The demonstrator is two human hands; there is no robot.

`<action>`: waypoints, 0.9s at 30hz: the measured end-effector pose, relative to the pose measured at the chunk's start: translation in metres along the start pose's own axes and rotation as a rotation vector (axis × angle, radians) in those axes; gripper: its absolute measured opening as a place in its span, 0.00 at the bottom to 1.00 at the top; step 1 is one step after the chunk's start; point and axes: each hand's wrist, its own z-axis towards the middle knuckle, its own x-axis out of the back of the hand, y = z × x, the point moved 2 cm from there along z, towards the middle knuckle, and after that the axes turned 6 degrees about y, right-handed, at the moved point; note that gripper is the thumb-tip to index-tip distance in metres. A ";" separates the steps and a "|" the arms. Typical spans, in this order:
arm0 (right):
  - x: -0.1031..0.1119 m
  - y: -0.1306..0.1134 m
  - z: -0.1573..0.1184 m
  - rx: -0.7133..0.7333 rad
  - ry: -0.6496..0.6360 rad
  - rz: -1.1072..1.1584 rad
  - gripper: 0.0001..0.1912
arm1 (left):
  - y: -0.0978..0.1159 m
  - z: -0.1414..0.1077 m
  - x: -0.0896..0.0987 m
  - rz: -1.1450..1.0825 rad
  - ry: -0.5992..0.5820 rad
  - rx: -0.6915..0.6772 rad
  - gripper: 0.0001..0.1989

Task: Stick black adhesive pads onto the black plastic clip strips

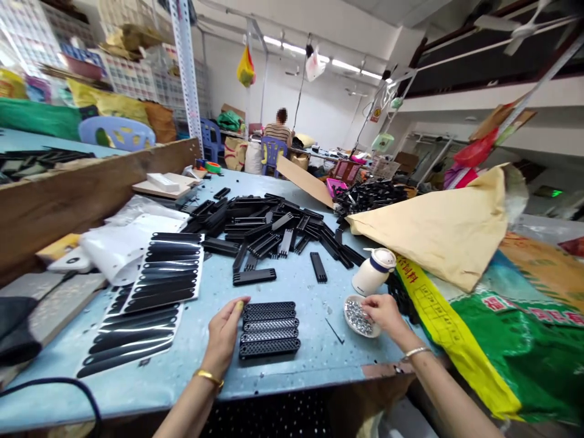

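Several black perforated strips (270, 329) lie side by side on the blue table, near its front edge. My left hand (227, 331) rests at their left side, fingers together and pointing forward; what it holds, if anything, is hidden. Right of the strips, my right hand (382, 311) reaches over the rim of a small white bowl (360, 316) full of tiny silvery metal pieces. Its fingertips are pinched at the pieces, and what is between them is too small to tell. A thin dark tool (335, 331) lies between the strips and the bowl.
Behind the strips is a heap of black plastic parts (255, 228). A white jar (373, 272) stands behind the bowl. Sheets with black adhesive strips (166, 271) lie left. Green and yellow sacks (515, 340) cover the right side. A person (279, 129) sits far back.
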 end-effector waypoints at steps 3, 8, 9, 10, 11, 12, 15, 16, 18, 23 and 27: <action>-0.005 -0.029 -0.007 0.015 -0.071 0.101 0.06 | 0.003 -0.002 0.000 -0.021 -0.010 -0.003 0.26; -0.060 -0.096 -0.029 0.116 -0.303 0.173 0.09 | 0.013 -0.007 -0.001 -0.025 -0.062 0.008 0.23; -0.075 -0.109 -0.034 0.142 -0.354 0.165 0.08 | 0.015 -0.008 0.000 -0.024 -0.068 0.011 0.23; -0.090 -0.120 -0.039 0.169 -0.398 0.149 0.08 | 0.015 -0.008 0.000 -0.024 -0.070 0.014 0.22; -0.104 -0.130 -0.043 0.199 -0.433 0.125 0.07 | 0.016 -0.008 0.000 -0.024 -0.070 0.018 0.22; -0.116 -0.138 -0.047 0.233 -0.454 0.094 0.07 | 0.015 -0.008 0.001 -0.024 -0.068 0.021 0.22; -0.139 -0.152 -0.056 0.353 -0.467 -0.014 0.08 | 0.014 -0.008 0.002 -0.025 -0.063 0.035 0.22; -0.142 -0.154 -0.058 0.390 -0.466 -0.048 0.08 | 0.013 -0.008 0.002 -0.025 -0.062 0.040 0.22; -0.144 -0.155 -0.060 0.448 -0.471 -0.106 0.08 | 0.012 -0.008 0.002 -0.024 -0.064 0.049 0.21; -0.136 -0.150 -0.056 0.490 -0.474 -0.167 0.09 | 0.014 -0.007 0.002 -0.020 -0.078 0.065 0.22; -0.130 -0.141 -0.045 0.495 -0.440 -0.166 0.09 | 0.021 -0.004 0.006 0.075 -0.097 0.028 0.23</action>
